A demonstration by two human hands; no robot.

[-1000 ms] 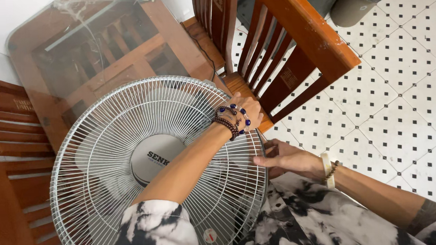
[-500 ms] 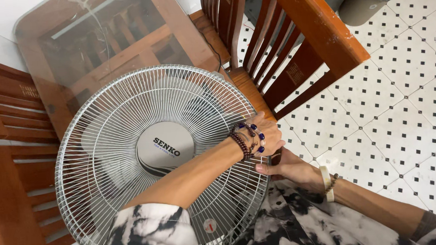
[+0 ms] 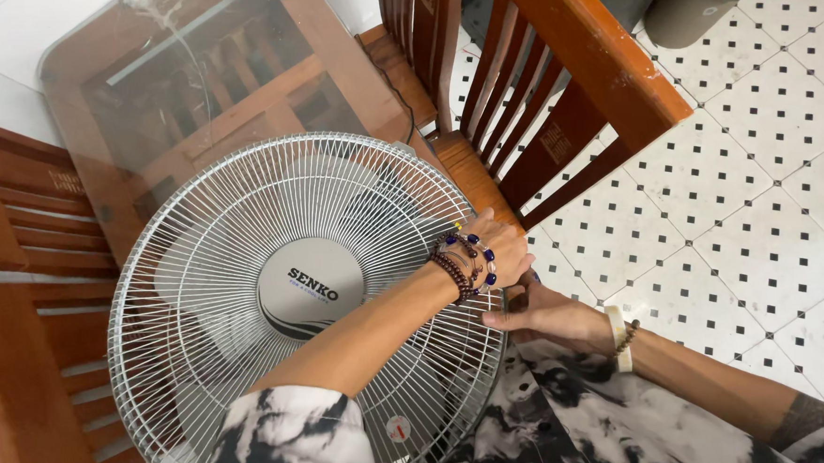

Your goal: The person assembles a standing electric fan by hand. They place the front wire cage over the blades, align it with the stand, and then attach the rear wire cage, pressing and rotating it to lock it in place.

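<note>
The left hand (image 3: 499,244) reaches across the fan (image 3: 308,303), forearm laid over the wire grille, its grip closed on the guard's right rim. Just below, the right hand (image 3: 548,314) grips the same rim from behind, fingers curled. The fan stands between a glass-topped bench (image 3: 216,73) and a wooden chair (image 3: 564,83) on the tiled floor (image 3: 757,176).

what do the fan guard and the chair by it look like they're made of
Fan guard: thin wire, likely metal with a pale grey coating, going by its fine radial ribs. Chair: reddish-brown wood, glossy varnish, with visible grain and scuffs on the top rail.
</note>
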